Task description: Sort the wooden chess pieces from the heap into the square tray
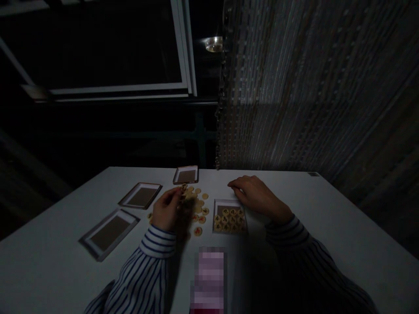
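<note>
My left hand (pixel 165 210) is closed in a pinch at the pile's upper left edge, with a xiangqi piece (pixel 183 186) at its fingertips. Round wooden xiangqi pieces (pixel 199 203) lie loosely scattered beside it, some with red characters, others with dark ones or blank faces up. Part of the pile is hidden behind that hand and its shadow. A shallow square box (pixel 229 202) holds rows of pieces with dark characters, while its back part shows bare brown bottom. Just behind its right corner, my right hand (pixel 258 196) hovers or rests with fingers stretched leftward, holding nothing visible.
Three more shallow trays with brown bottoms stand on the white table (pixel 288 187): a back one (pixel 186 182), a left one (pixel 126 203) and a near-left one (pixel 85 239). A bead-string curtain (pixel 278 87) hangs behind. The room is dim.
</note>
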Tool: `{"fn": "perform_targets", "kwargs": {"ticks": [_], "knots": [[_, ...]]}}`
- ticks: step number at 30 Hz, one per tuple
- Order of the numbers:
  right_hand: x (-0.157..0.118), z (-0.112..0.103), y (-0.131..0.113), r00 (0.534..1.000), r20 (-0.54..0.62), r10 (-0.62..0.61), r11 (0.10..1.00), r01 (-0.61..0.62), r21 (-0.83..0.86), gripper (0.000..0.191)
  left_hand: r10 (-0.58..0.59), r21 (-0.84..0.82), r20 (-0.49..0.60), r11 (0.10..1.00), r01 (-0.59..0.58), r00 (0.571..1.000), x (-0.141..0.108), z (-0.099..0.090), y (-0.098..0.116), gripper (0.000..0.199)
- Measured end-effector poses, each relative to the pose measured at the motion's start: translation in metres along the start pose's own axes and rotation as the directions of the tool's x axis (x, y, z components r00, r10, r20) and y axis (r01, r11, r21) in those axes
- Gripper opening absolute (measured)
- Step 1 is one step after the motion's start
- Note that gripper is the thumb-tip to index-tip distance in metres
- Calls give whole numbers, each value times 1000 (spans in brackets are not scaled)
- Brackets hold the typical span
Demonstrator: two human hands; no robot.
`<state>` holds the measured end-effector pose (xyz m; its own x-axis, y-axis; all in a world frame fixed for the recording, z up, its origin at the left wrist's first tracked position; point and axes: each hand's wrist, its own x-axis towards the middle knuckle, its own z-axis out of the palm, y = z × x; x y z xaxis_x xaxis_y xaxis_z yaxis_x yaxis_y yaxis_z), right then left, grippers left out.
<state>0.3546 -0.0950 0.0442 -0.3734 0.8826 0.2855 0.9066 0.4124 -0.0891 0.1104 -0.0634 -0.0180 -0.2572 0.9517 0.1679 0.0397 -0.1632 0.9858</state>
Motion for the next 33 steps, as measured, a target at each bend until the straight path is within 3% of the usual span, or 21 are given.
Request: {"fn": "perform_targets", "kwargs": {"ticks": [3,8,12,14,18,24,29,33], "knots": [[-1,4,5,1000,-3,-14,999,15,28,31,4,8,-45,1000,-4,999,13,-22,7,38],[2,10,7,1000,-1,-12,999,12,49,31,49,171,-15,984,-45,999,42,-55,6,39],[22,17,4,998,58,-22,999,20,27,32,104,393,130,908,-148,986,69,-68,-5,31],[41,22,0,992,115,-47,999,48,-7,32,98,487,197,854,-184,975,83,-69,-11,28],[90,40,-11,980,185,-79,993,93,-69,33,63,560,231,808,-186,971,105,-65,-22,28],[154,82,-32,953,302,-24,984,76,-161,33,9,644,295,736,-206,955,128,-60,-45,26],[174,111,-35,944,330,-1,980,67,-189,33,-18,658,371,711,-249,928,136,-55,-55,27],[176,119,-30,941,337,18,976,57,-210,36,-18,634,453,709,-308,891,135,-48,-55,29]]}}
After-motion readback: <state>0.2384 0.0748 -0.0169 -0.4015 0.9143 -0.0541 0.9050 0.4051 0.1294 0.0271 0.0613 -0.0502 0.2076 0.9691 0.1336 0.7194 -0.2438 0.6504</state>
